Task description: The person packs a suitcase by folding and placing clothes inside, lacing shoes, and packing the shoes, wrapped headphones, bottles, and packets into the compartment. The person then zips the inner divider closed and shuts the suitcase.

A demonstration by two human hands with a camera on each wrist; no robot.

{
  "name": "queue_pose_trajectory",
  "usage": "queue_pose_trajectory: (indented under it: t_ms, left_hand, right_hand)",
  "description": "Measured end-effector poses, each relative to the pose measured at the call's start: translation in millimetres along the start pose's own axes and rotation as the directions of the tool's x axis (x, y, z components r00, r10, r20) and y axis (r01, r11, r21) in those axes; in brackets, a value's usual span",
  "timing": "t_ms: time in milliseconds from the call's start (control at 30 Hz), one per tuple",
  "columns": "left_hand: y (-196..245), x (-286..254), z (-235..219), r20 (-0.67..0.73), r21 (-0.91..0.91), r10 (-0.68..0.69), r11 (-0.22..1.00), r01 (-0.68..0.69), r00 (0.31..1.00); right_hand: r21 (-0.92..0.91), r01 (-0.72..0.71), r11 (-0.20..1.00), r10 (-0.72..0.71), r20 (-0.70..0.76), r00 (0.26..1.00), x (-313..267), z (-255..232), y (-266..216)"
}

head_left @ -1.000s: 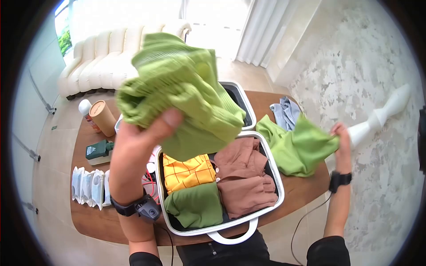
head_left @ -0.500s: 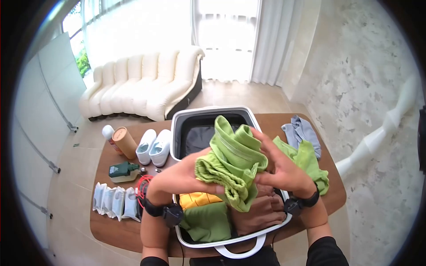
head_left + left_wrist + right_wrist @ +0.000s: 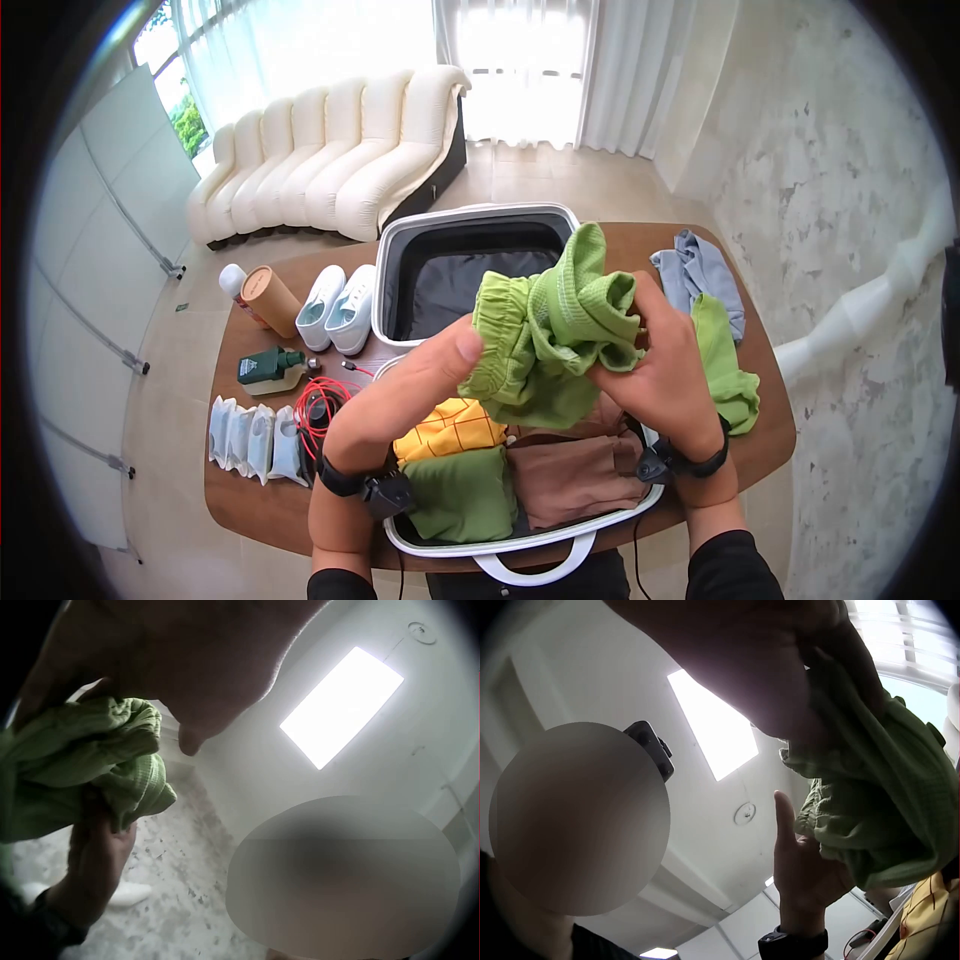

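Observation:
A rolled light green garment [image 3: 555, 335] with a gathered elastic edge is held up over the open suitcase [image 3: 470, 549]. My right hand [image 3: 665, 365] grips its right end, fingers curled round the cloth. My left hand [image 3: 405, 390] lies against the gathered end, its thumb raised away from the cloth in the right wrist view. Under the hands, the near half of the suitcase contains a yellow checked garment [image 3: 450, 430], a dark green folded garment [image 3: 460, 500] and brown folded clothes [image 3: 575, 480].
Left of the suitcase are white shoes [image 3: 350, 310], a brown cylinder [image 3: 270, 300], a spray can [image 3: 233, 282], a green bottle [image 3: 268, 366], a red cable [image 3: 318, 405] and several wrapped packs [image 3: 260, 442]. On the right lie grey-blue clothing [image 3: 700, 275] and another light green garment [image 3: 728, 370].
My right hand has left the light green garment on the table and joined the left at the held one. The held garment has been lowered, rolled tighter and turned; my left thumb has lifted off it.

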State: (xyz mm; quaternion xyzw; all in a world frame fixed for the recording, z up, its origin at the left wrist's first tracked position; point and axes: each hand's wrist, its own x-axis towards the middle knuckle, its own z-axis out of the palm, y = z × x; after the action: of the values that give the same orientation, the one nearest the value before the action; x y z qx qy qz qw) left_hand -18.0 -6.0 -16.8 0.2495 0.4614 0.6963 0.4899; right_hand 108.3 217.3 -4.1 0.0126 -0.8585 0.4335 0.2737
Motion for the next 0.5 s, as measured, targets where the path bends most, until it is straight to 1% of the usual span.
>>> queue_pose_trajectory:
  t_ms: [33,67,100,133,167,200,233,267,333,367,400,467,500]
  left_hand:
    - [-2,3,3,-0.014,0.198,0.096,0.976,-0.091,0.995]
    - [-4,3,4,-0.008,0.389,0.190,0.905,-0.172,0.982]
    - [-5,4,2,-0.012,0.388,0.189,0.906,-0.170,0.982]
    - [-7,5,-3,-0.051,0.437,0.235,0.879,-0.190,0.971]
    - [-9,5,-9,-0.087,0.485,0.282,0.850,-0.207,0.955]
    - [-8,5,-12,-0.121,0.534,0.330,0.817,-0.219,0.936]
    - [-4,3,-11,-0.165,0.542,0.374,0.807,-0.233,0.913]
    - [-3,2,-13,-0.198,0.548,0.449,0.788,-0.282,0.871]
    - [8,-6,-11,-0.291,0.562,0.537,0.765,-0.313,0.792]
    - [8,-7,-13,-0.329,0.513,0.611,0.756,-0.406,0.720]
    - [11,-10,-14,-0.360,0.446,0.636,0.760,-0.473,0.682]
    - [17,-18,-19,-0.348,0.409,0.697,0.714,-0.568,0.627]
    - [17,-20,-18,-0.354,0.411,0.700,0.712,-0.569,0.620]
  right_hand:
    - [-0.028,0.056,0.998,-0.056,0.016,0.998,1,1,6]
    - [-0.024,0.053,0.998,-0.052,0.020,0.998,1,1,6]
    - [0.005,0.022,1.000,-0.023,0.046,0.999,1,2,4]
    - [0.033,-0.008,0.999,0.006,0.072,0.997,2,2,3]
    - [0.035,-0.010,0.999,0.007,0.074,0.997,2,-1,4]
    - [0.076,-0.066,0.995,0.054,0.156,0.986,3,-5,7]
    - [0.111,-0.125,0.986,0.095,0.239,0.966,3,-10,9]
    - [0.114,-0.124,0.986,0.093,0.245,0.965,4,-13,10]
    - [0.309,-0.202,0.929,0.068,0.395,0.916,5,-19,10]
    - [0.285,-0.269,0.920,0.113,0.464,0.879,6,-24,10]
    - [0.284,-0.262,0.922,0.100,0.479,0.872,9,-30,12]
    - [0.129,-0.084,0.988,-0.010,0.599,0.801,16,-38,13]
    - [0.155,-0.132,0.979,0.008,0.619,0.786,15,-38,11]
